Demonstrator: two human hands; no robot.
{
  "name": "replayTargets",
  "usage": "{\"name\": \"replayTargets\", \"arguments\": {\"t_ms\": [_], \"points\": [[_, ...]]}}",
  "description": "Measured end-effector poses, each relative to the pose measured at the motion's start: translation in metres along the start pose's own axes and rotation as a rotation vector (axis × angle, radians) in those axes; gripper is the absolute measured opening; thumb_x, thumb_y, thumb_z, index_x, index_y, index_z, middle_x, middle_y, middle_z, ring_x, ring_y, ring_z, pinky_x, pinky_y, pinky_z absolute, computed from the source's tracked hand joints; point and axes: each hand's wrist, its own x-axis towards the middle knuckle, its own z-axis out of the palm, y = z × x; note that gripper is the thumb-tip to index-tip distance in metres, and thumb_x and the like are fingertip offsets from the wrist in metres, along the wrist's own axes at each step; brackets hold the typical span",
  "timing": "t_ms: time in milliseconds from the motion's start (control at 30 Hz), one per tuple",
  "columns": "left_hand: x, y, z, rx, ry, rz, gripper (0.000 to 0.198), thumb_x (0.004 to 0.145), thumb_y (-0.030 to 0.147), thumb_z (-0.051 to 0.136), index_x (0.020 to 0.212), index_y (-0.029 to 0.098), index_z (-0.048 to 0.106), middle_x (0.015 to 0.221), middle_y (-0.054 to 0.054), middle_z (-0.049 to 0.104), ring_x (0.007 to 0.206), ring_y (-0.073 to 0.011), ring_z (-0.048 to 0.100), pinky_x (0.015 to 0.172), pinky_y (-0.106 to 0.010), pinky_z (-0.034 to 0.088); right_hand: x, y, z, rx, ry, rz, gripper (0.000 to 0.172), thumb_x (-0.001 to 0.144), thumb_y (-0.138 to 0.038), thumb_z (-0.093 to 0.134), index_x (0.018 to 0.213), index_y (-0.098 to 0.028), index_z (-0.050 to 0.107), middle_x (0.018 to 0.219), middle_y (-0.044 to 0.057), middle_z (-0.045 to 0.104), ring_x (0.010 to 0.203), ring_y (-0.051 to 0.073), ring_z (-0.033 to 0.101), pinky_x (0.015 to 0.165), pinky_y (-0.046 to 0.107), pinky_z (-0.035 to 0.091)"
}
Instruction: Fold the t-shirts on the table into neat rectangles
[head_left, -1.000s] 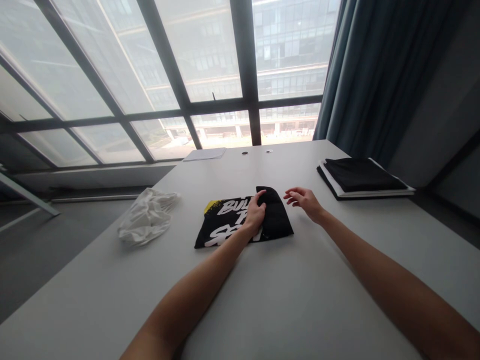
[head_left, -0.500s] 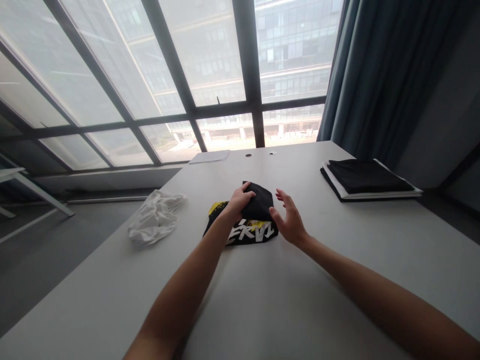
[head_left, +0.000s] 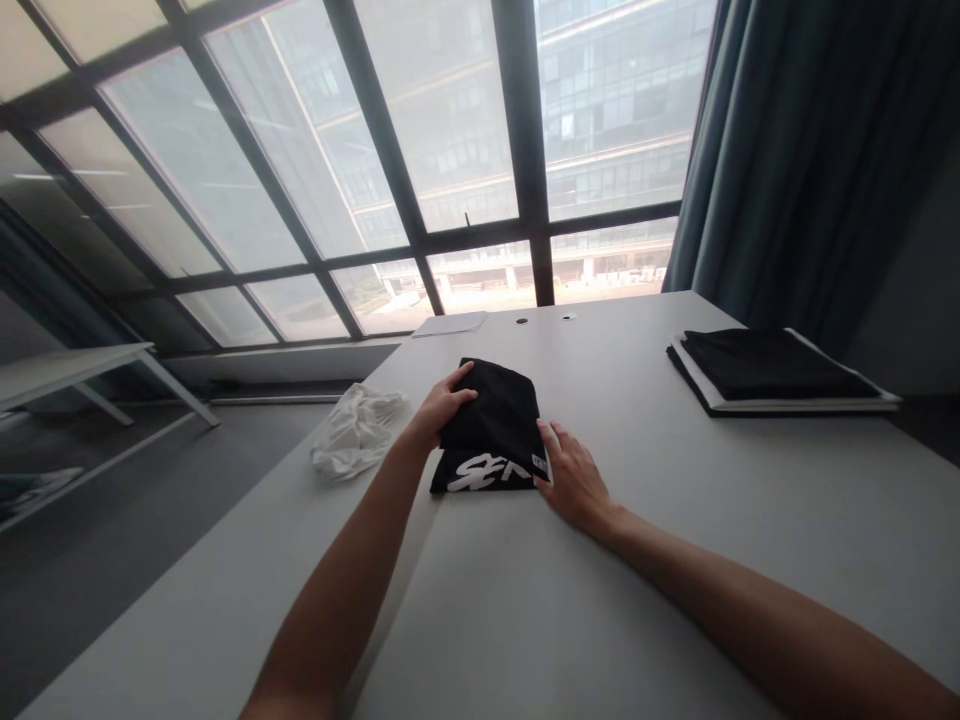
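A folded black garment (head_left: pixel 491 405) with bold white lettering on its front strip lies on the white table before me. My left hand (head_left: pixel 442 405) grips its left side, thumb on top of the cloth and the other fingers along the upper left edge. Against the right edge rests my right hand (head_left: pixel 576 478), fingers stretched out and thumb apart near the lower right corner. A small patch of white print shows beside that hand. The garment's underside is hidden.
Left of the garment lies a crumpled white cloth (head_left: pixel 356 430). A stack of folded black and white fabric (head_left: pixel 780 365) sits at the right. Flat white sheets (head_left: pixel 450 324) lie at the table's far edge, below the windows. Another table (head_left: pixel 82 370) stands at far left.
The garment's upper part now covers more of the print, and the yellow areas are out of sight. My right hand has come down onto the right edge. The view has turned left.
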Motion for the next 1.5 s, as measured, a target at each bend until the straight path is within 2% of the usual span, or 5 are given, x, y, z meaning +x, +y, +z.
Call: {"name": "replayTargets", "arguments": {"t_ms": [367,900,1133,1233,1500], "points": [[-0.019,-0.091,-0.037,-0.162,-0.119,-0.177,0.084,0.07,0.021,0.083,0.147,0.026,0.05,0.138,-0.008,0.063,0.12,-0.0267,0.064,0.104,-0.036,0.052,0.0,0.0,-0.006,-0.009,-0.112,-0.171,0.08,0.079,-0.009,0.057,0.155,-0.02,0.036,0.155,0.017,0.041,0.139,0.031,0.043,0.113,0.045,0.038],[-0.017,-0.08,-0.028,0.081,-0.235,0.157,0.082,0.07,0.016,0.07,0.149,0.023,0.049,0.151,-0.006,0.051,0.138,-0.0276,0.048,0.117,-0.041,0.036,0.002,0.006,-0.013,-0.126,-0.301,-0.539,0.074,0.082,0.003,0.042,0.152,-0.022,0.044,0.162,0.011,0.031,0.152,0.026,0.023,0.12,0.05,0.027],[-0.001,-0.094,-0.041,0.559,0.086,0.206,0.068,0.081,0.013,0.06,0.148,0.015,0.047,0.12,-0.011,0.067,0.084,-0.0172,0.069,0.089,-0.036,0.057,0.003,0.004,-0.015,-0.133,-0.327,-0.542,0.071,0.086,-0.001,0.042,0.154,-0.021,0.039,0.161,0.011,0.034,0.151,0.025,0.024,0.122,0.05,0.026],[-0.007,-0.082,-0.031,0.793,0.242,0.333,0.053,0.084,0.008,0.053,0.137,0.013,0.059,0.117,-0.013,0.067,0.093,-0.0198,0.068,0.096,-0.036,0.054,0.003,0.003,-0.014,-0.107,-0.305,-0.536,0.066,0.091,-0.005,0.041,0.154,-0.02,0.038,0.16,0.011,0.036,0.151,0.024,0.025,0.122,0.052,0.025],[-0.033,-0.079,0.03,1.071,-0.129,0.443,0.049,0.102,0.039,0.042,0.146,0.02,0.051,0.155,-0.009,0.045,0.147,-0.0287,0.034,0.121,-0.051,0.027,0.003,0.006,-0.012,-0.022,-0.373,-0.527,0.058,0.095,-0.012,0.038,0.153,-0.015,0.041,0.16,0.012,0.036,0.151,0.022,0.025,0.123,0.048,0.024]]}}
